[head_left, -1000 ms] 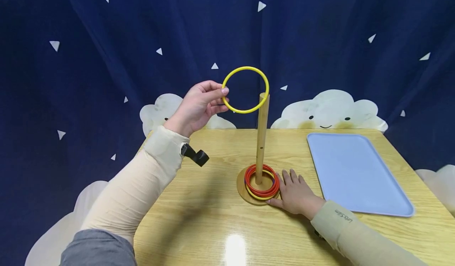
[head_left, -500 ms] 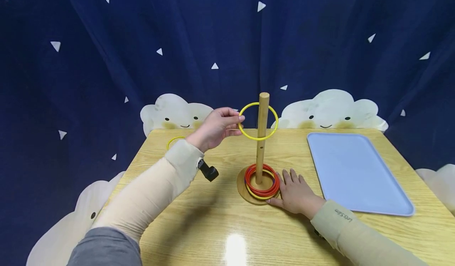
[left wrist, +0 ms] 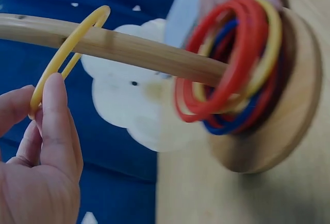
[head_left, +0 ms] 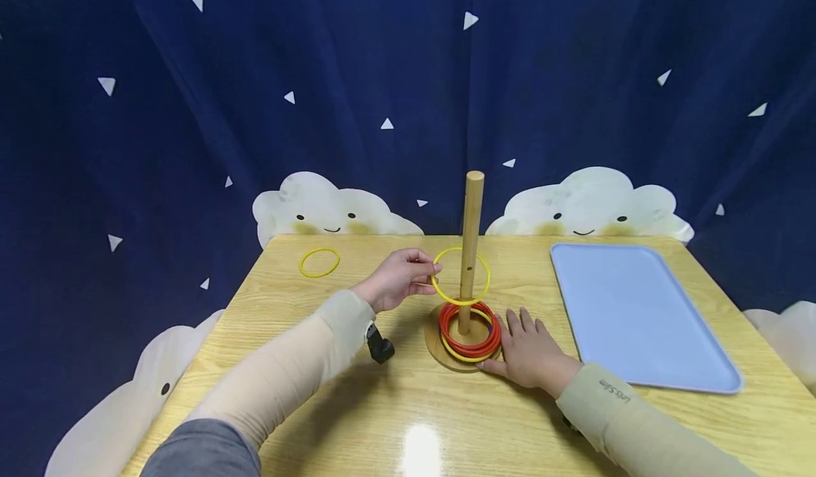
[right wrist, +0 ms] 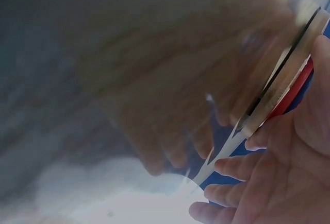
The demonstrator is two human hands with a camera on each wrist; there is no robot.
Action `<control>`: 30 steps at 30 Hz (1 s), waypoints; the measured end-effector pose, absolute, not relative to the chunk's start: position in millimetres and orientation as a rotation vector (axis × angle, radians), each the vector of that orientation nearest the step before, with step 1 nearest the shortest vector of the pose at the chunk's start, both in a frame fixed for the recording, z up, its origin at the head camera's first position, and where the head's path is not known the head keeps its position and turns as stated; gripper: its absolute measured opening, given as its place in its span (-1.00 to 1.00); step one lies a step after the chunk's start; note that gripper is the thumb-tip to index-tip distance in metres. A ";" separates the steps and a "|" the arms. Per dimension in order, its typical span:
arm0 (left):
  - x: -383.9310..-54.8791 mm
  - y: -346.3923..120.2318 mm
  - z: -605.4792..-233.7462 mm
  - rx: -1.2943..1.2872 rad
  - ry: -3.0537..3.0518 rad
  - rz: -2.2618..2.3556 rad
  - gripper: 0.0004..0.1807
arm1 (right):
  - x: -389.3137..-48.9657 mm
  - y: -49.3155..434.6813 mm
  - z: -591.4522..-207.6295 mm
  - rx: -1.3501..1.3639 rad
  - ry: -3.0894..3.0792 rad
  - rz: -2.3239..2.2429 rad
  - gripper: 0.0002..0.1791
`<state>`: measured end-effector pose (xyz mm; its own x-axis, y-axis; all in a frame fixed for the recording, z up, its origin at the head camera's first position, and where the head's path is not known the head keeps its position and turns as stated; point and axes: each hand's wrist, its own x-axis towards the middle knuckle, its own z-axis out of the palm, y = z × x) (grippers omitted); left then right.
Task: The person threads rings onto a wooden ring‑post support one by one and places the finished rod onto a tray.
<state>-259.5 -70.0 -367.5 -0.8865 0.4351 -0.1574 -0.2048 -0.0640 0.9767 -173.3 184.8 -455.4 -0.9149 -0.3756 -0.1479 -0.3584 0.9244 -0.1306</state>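
Observation:
My left hand (head_left: 400, 278) pinches a thin yellow ring (head_left: 460, 303) between thumb and fingers. The ring encircles an upright wooden post (head_left: 472, 215), partway down and above the stack; the left wrist view shows the post passing through it. Around the foot of the post lie several stacked rings (left wrist: 252, 44), red, yellow and blue. They sit on a round wooden base (head_left: 435, 342). At the base's right edge rests my right hand (head_left: 532, 349), palm down, fingers spread and straight. In the right wrist view, its fingers lie beside the base's edge.
Another yellow ring (head_left: 319, 275) lies flat on the wooden table (head_left: 357, 420) at the back left. A light blue tray (head_left: 644, 314) occupies the right side. Behind the table hangs a dark blue curtain (head_left: 382, 59) with white cloud shapes.
My left hand has brought the yellow ring from above the post's top down around it, to below mid-height. The right hand stays put. The yellow ring at back left has come into view.

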 end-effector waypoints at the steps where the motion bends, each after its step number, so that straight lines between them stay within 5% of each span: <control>1: -258.8 -69.9 -373.4 0.238 1.782 1.994 -0.89 | -172.6 184.9 -456.7 -0.563 2.911 -0.158 0.13; 17: -255.6 -60.7 -422.8 0.120 1.774 1.896 -0.97 | -174.3 184.8 -456.2 -0.589 2.923 -0.122 0.11; 30: -252.7 -60.8 -422.8 0.193 2.090 1.631 -0.77 | -177.9 188.0 -462.4 -0.610 2.935 -0.112 0.17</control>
<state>-252.7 -60.8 -422.8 -0.8756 0.3929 -0.2811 -0.1772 0.2802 0.9435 -177.9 188.0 -462.4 -0.9077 -0.4012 -0.1228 -0.3907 0.9149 -0.1016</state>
